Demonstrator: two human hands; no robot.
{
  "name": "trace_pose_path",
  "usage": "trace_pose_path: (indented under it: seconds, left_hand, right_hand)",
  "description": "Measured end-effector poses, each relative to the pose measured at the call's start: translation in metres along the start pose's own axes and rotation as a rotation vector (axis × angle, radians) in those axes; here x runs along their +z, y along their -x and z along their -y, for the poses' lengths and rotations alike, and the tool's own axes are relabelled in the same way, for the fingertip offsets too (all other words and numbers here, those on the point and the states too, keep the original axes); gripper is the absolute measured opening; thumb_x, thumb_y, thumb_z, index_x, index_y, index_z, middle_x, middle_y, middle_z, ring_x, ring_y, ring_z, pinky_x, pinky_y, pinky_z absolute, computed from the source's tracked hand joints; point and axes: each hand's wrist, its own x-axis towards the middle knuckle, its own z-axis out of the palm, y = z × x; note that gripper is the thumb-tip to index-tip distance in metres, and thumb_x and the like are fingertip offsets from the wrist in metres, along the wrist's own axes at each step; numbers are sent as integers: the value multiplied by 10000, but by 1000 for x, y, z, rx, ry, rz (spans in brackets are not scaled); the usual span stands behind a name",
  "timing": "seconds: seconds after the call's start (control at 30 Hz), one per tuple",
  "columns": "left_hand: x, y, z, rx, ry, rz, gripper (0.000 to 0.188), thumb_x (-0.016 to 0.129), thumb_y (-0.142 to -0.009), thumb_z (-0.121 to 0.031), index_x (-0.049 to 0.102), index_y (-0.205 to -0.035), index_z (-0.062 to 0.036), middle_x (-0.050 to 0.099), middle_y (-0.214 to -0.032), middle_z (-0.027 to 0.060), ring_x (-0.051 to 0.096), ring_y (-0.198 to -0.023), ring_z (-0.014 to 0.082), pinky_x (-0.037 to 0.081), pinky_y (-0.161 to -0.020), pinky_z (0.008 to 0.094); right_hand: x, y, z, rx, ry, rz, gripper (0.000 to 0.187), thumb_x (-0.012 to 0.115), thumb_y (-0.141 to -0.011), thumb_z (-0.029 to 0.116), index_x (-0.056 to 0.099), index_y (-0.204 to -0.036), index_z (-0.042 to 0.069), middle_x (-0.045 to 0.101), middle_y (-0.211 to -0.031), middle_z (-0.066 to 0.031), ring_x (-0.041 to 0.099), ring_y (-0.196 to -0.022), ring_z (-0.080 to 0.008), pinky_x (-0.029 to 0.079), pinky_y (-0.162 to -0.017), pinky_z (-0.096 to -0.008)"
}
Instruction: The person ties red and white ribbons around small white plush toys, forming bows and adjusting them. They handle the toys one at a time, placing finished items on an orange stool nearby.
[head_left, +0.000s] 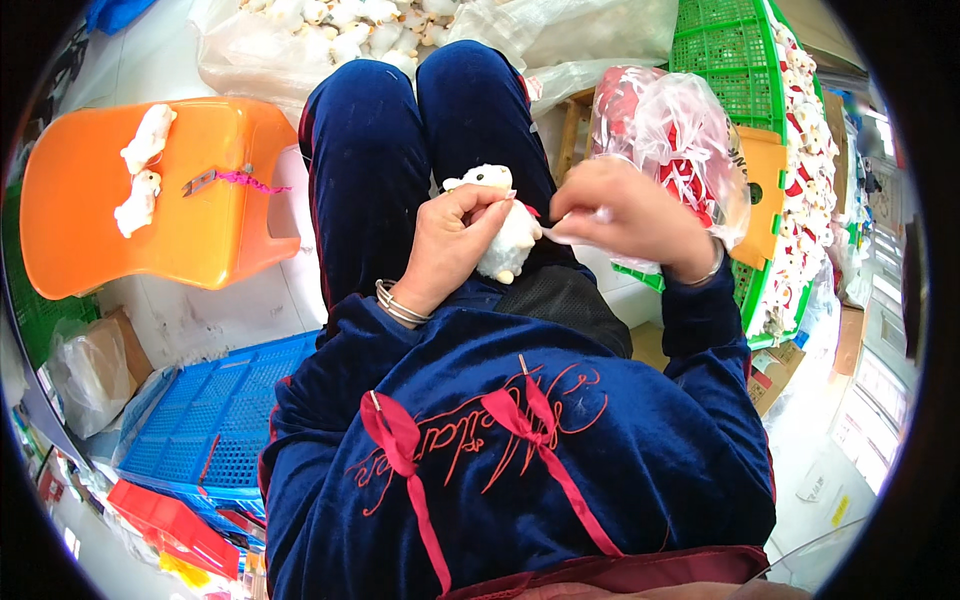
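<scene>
Over my lap is a small white plush sheep (512,248), its head toward my knees and a bit of red showing at its neck. My left hand (448,242) is closed on it, thumb and fingertips pinched together at the neck. Just right of the toy, my right hand (635,208) has its fingers closed on a thin white strip (578,228) that reaches toward the sheep's neck. Part of the strip is hidden by the fingers, and whether it joins the red bit I cannot tell.
On the left, an orange stool (80,200) bears two plush toys (140,203) and small snips (200,182) with a pink cord. A blue crate (215,420) stands below it. At right are a clear bag (690,130) of red-and-white pieces and a green crate (725,45). More plush toys (370,35) fill a sack ahead.
</scene>
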Motion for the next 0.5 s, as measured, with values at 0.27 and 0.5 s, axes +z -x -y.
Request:
trace_pose_path:
  seconds: [0.27, 0.5]
  left_hand:
    - [-1, 0, 2, -8, 10, 10, 139, 731, -955, -70, 764, -1056, 19, 707, -825, -14, 591, -739, 17, 480, -668, 197]
    - [-2, 0, 2, 4, 22, 13, 155, 727, -960, -81, 762, -1073, 19, 699, -820, -22, 582, -724, 16, 476, -665, 193]
  right_hand:
    - [10, 12, -44, 419, -570, -164, 349, 537, -1079, 304, 731, -1006, 24, 678, -884, 12, 587, -821, -69, 476, -738, -221]
    - [46, -2, -45, 508, -630, 81, 199, 667, -1011, 201, 716, -1028, 9, 693, -886, 20, 583, -803, -45, 475, -723, -213]
